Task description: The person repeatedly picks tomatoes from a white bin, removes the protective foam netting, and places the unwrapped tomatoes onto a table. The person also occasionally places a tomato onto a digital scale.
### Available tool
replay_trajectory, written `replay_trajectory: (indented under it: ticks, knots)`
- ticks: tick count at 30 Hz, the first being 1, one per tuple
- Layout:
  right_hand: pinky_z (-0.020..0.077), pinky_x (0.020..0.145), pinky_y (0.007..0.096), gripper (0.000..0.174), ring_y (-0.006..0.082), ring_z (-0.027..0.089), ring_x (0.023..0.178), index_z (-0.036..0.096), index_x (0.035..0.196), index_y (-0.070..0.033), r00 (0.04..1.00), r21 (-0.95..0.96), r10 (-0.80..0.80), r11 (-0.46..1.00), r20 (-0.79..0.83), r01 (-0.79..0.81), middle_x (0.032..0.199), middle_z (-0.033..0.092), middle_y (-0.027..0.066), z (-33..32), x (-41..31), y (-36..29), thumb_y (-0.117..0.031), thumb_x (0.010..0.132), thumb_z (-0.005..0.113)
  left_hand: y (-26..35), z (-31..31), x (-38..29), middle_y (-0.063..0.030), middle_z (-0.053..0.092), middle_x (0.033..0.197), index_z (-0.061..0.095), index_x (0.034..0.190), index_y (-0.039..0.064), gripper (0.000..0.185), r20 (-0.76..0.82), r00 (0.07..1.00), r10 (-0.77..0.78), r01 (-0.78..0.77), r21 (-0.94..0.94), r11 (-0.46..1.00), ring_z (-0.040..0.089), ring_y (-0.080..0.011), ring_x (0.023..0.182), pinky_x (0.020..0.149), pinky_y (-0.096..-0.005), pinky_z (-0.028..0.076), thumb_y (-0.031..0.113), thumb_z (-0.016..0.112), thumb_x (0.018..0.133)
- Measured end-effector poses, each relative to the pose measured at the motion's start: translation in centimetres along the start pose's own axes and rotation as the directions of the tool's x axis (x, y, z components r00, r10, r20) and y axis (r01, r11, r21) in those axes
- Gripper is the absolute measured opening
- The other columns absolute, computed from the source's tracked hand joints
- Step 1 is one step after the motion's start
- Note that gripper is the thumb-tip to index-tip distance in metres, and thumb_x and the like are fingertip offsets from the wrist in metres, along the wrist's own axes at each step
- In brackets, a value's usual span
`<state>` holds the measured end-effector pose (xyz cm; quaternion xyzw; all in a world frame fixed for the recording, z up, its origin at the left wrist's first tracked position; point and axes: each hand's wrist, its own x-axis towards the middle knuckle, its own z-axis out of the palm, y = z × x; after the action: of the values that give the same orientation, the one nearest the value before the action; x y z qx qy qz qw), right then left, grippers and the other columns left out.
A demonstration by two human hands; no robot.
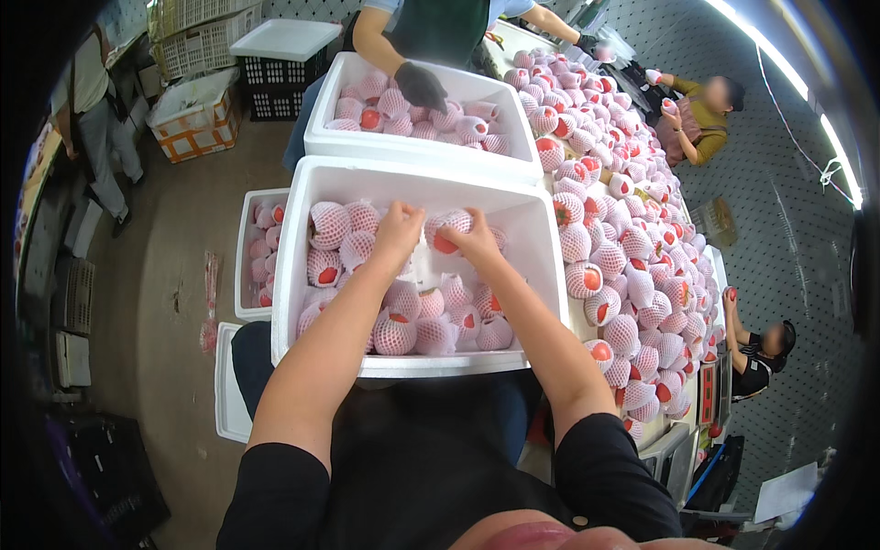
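A white polystyrene box (421,366) stands before me, with red tomatoes in white foam net sleeves along its left and front sides. My right hand (476,237) grips one netted tomato (449,225) over the box's inner right half, thumb against its bare red skin. Opposite it, my left hand (397,230) is inside the box with curled fingers, close to the netted tomatoes (357,249) on the left. Whether anything sits between those fingers is hidden. A patch of the white box floor shows between my hands.
Netted tomatoes heap the long table (579,306) at right. Just beyond, a co-worker's gloved hand (421,86) reaches over another filled polystyrene box (426,148). A smaller box (240,258) and a white lid (230,385) lie left. Two people stand across the table.
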<state>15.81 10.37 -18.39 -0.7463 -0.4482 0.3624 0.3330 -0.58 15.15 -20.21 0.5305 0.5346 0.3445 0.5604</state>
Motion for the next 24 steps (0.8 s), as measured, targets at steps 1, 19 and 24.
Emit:
replay_trajectory:
  ticks: [1,19,24]
  knots:
    - [0.0514,0.085,0.0333,0.080,0.0247,0.060,0.106,0.041,0.135,-0.001,0.987,0.026,-0.158,0.987,-0.035,0.158,0.114,0.059,0.0186,-0.6,-1.1,-0.8,-0.033,0.071,0.077,0.2,0.1,-0.3,-0.0119,0.065,0.090,0.057,0.108,0.005,0.045,0.125,0.991,-0.048,0.066,-0.148,0.987,0.065,-0.0204,0.067,0.063,-0.0347,0.053,0.047,0.053,0.093]
    - [0.0515,0.084,0.0344,0.077,0.0269,0.063,0.097,0.039,0.135,0.001,0.948,0.296,-0.313,0.913,0.063,0.282,0.115,0.059,0.0224,1.1,-3.0,0.9,-0.033,0.077,0.076,0.0,0.7,-1.6,-0.0109,0.056,0.115,0.044,0.132,0.005,0.046,0.315,0.938,0.146,-0.080,-0.213,0.974,0.058,-0.0160,0.096,0.077,-0.0329,0.051,0.030,0.046,0.094]
    - [0.0500,0.088,0.0368,0.079,0.0307,0.058,0.106,0.039,0.133,0.003,0.959,0.182,-0.263,0.943,-0.110,0.279,0.119,0.052,0.0232,1.3,-2.6,0.9,-0.024,0.072,0.080,0.2,1.8,-2.3,-0.0123,0.058,0.115,0.047,0.131,0.003,0.050,0.160,0.964,0.214,-0.196,-0.124,0.973,0.058,-0.0158,0.098,0.078,-0.0301,0.051,0.032,0.058,0.092]
